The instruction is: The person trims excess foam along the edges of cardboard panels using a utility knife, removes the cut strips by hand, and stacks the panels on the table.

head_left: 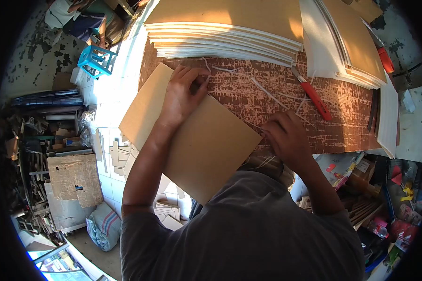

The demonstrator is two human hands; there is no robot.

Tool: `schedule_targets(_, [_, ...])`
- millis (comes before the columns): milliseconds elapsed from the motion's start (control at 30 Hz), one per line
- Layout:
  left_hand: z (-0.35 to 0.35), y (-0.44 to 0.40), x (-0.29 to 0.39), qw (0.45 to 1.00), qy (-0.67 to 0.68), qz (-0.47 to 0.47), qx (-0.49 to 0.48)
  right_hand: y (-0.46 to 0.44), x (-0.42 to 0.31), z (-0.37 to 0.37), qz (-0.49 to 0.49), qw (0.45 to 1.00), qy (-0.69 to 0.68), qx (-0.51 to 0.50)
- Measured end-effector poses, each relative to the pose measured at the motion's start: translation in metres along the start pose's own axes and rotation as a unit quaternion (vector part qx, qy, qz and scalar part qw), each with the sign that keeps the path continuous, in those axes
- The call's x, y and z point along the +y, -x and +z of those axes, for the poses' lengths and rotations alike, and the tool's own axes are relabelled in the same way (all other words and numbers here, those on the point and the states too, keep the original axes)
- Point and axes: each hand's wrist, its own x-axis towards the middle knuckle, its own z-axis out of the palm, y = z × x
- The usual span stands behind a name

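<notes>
A large brown board (204, 145) lies tilted over the near edge of the scratched table. On its upper edge rests my left hand (185, 89), thumb and fingers pinched round a thin white strip (207, 65). My right hand (286, 136) is at the board's right corner, its fingers curled together; what they hold is too small to make out. Thin white strips (272, 97) lie loose on the table beyond the board. A red cutter knife (315, 99) lies to the upper right of my right hand, touching nothing I hold.
Stacked boards (225, 40) stand at the table's far side, with more boards (356, 42) at the right. A person (86, 23) sits at the upper left near a blue stool (97, 61). Cardboard pieces (75, 180) and a sack (104, 226) are on the left floor.
</notes>
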Motion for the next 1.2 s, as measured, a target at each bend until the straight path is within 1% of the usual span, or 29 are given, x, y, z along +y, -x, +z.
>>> schedule_targets(133, [0.0, 0.0, 0.001, 1.0, 0.007, 0.001, 0.003, 0.0, -0.002, 0.007, -0.021, 0.999, 0.023, 0.005])
schedule_targets(200, [0.001, 0.0, 0.0, 1.0, 0.003, 0.002, -0.001, -0.004, -0.003, 0.006, -0.006, 1.0, -0.019, 0.009])
schedule_targets(333, [0.001, 0.0, -0.002, 1.0, 0.013, 0.004, 0.001, -0.012, 0.0, 0.0, 0.007, 0.999, -0.031, 0.012])
schedule_targets(400, [0.0, 0.0, -0.002, 1.0, 0.019, -0.009, -0.001, -0.017, 0.003, -0.003, 0.028, 0.998, -0.028, 0.039])
schedule_targets(533, [-0.001, 0.0, 0.001, 1.0, 0.019, -0.009, 0.0, -0.029, 0.011, -0.013, 0.034, 0.997, -0.01, 0.074])
schedule_targets(600, [-0.002, 0.0, 0.006, 0.997, 0.049, -0.063, -0.002, -0.033, 0.014, -0.016, 0.062, 0.992, -0.011, 0.106])
schedule_targets(733, [-0.001, 0.001, 0.005, 0.995, 0.069, -0.065, 0.025, -0.039, 0.021, -0.028, 0.066, 0.989, -0.002, 0.133])
schedule_targets(800, [-0.001, -0.001, 0.002, 0.998, -0.003, -0.032, 0.045, -0.039, 0.023, -0.038, 0.087, 0.984, 0.006, 0.154])
schedule_targets(933, [0.0, 0.0, 0.003, 0.998, -0.02, -0.02, 0.05, -0.029, 0.029, -0.047, 0.107, 0.976, 0.005, 0.192])
schedule_targets(1000, [-0.001, -0.002, 0.007, 0.999, -0.049, -0.013, 0.01, -0.022, 0.029, -0.048, 0.15, 0.963, -0.022, 0.221])
schedule_targets(1033, [-0.001, -0.002, 0.009, 0.999, -0.047, -0.011, 0.01, -0.018, 0.031, -0.047, 0.151, 0.963, -0.019, 0.222])
schedule_targets(1100, [0.0, -0.002, 0.01, 0.998, -0.052, -0.025, -0.028, -0.01, 0.036, -0.046, 0.141, 0.969, 0.01, 0.201])
schedule_targets(1200, [0.001, -0.003, 0.009, 0.998, -0.052, -0.004, -0.018, -0.002, 0.036, -0.046, 0.166, 0.965, -0.003, 0.205])
